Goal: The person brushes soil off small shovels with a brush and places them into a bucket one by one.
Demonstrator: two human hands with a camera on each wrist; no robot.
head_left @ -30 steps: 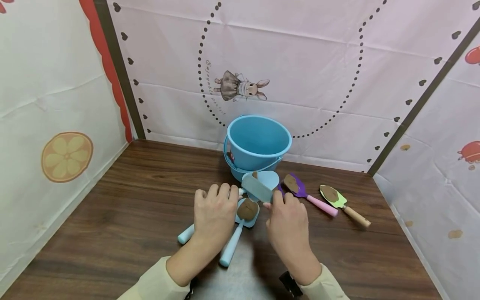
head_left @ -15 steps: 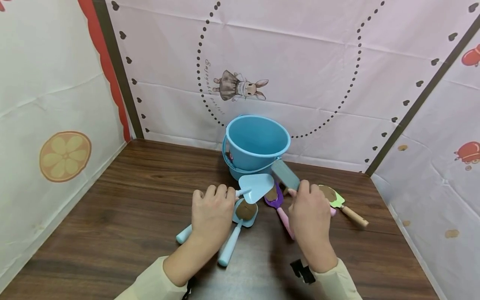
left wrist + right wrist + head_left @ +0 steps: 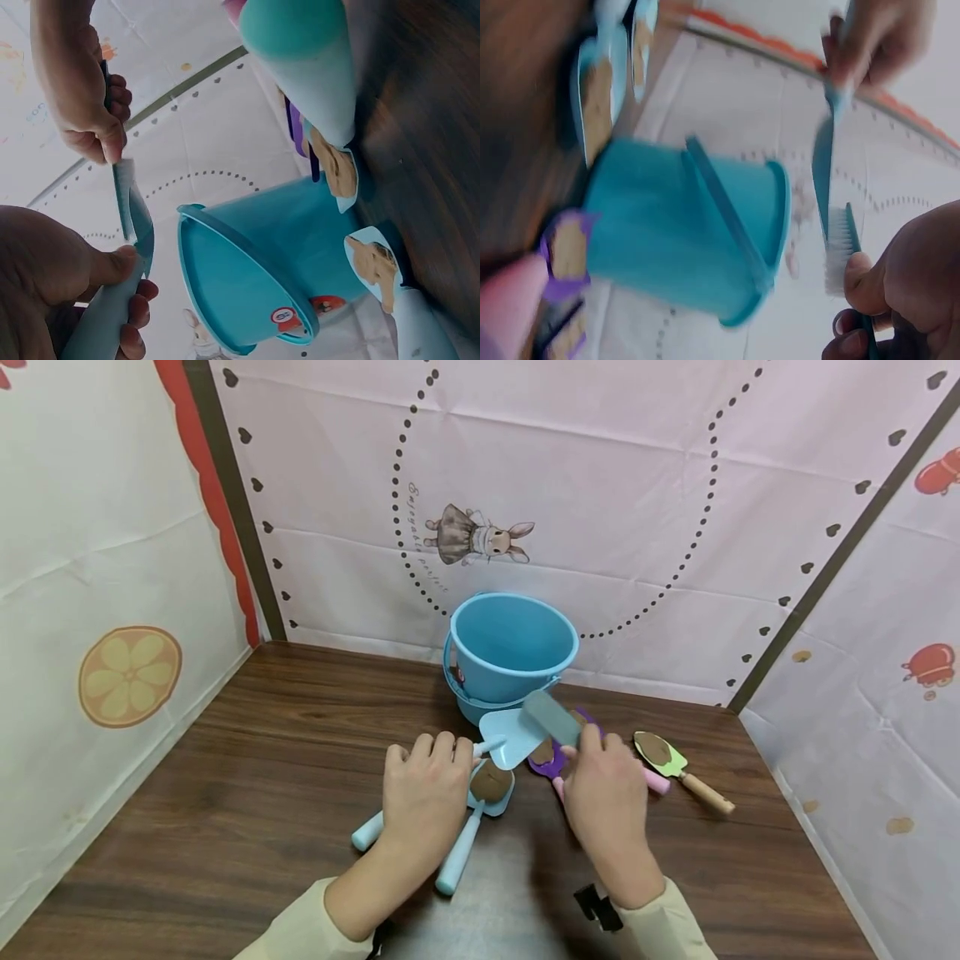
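My left hand (image 3: 427, 781) grips the handle of a light blue trowel (image 3: 504, 745), its blade raised above the table in front of the bucket. The right hand (image 3: 607, 785) holds a brush (image 3: 553, 718) with a grey-green back. In the right wrist view its pale bristles (image 3: 838, 259) meet the tip end of the trowel blade (image 3: 822, 161). Below the hands lies another light blue trowel (image 3: 459, 860) with a brown lump (image 3: 491, 781) on it. The left hand partly covers a further trowel, whose light blue handle (image 3: 367, 831) sticks out.
A blue bucket (image 3: 517, 627) stands at the back by the printed cloth (image 3: 637, 485). To its right lie two purple trowels with pink handles (image 3: 656, 781) and brown lumps, partly behind the right hand. Farther right is a green trowel (image 3: 675, 764) with a wooden handle.
The brush swung right, off the trowel blade, then came back left onto its right edge. A brown spot seen at the blade one second ago no longer shows. My left hand hardly moved.
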